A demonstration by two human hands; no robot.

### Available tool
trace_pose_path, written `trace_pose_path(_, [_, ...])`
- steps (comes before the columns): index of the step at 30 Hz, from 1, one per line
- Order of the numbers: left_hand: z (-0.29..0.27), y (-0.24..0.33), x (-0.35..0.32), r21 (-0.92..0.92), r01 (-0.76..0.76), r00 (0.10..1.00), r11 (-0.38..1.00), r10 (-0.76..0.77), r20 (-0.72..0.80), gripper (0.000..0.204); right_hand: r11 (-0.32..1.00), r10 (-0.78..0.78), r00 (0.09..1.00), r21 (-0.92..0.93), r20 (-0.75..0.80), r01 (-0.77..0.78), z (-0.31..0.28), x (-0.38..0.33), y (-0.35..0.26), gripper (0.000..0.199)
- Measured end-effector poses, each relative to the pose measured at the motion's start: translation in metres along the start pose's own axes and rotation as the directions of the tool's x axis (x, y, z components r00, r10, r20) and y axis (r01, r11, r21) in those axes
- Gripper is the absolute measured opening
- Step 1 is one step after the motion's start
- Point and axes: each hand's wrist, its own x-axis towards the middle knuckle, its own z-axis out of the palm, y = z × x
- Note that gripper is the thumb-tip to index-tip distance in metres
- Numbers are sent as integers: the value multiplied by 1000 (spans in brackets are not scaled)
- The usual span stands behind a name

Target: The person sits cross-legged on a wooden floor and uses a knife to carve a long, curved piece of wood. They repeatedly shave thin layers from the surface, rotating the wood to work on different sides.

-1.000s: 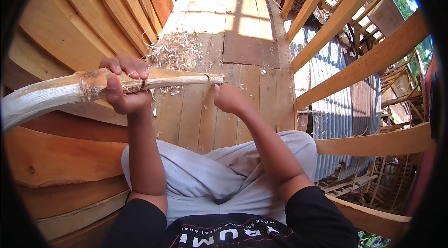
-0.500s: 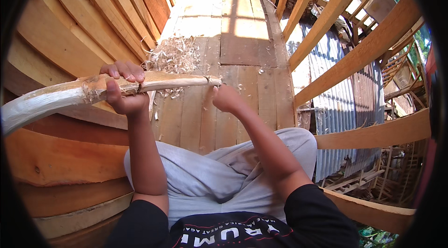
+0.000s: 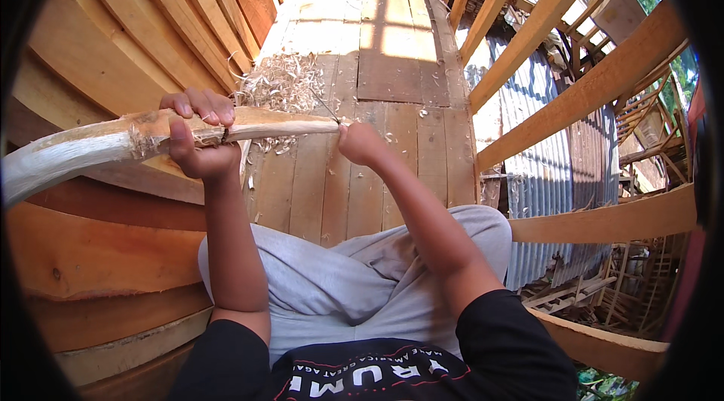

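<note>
You are working in strong daylight that pours in from the upper right, through the open wooden frame (image 3: 573,92). It lays bright bars and dark stripe shadows across the plank floor (image 3: 392,47), and the brightest boards are nearly washed out. The centre is sharp; your left hand (image 3: 197,137) is crisp. Toward the rim, straight beams bow heavily, and a black circular border cuts off the corners.
</note>
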Motion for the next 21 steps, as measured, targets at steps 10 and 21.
trace_pose_path(10, [-5,1,2,51,19,998,999,-16,-53,29,984,139,980,-135,140,-120,-17,-30,-5,37])
trace_pose_path(21, [20,0,-9,38,-24,983,999,17,182,38,981,114,975,-177,189,-81,3,10,52,40])
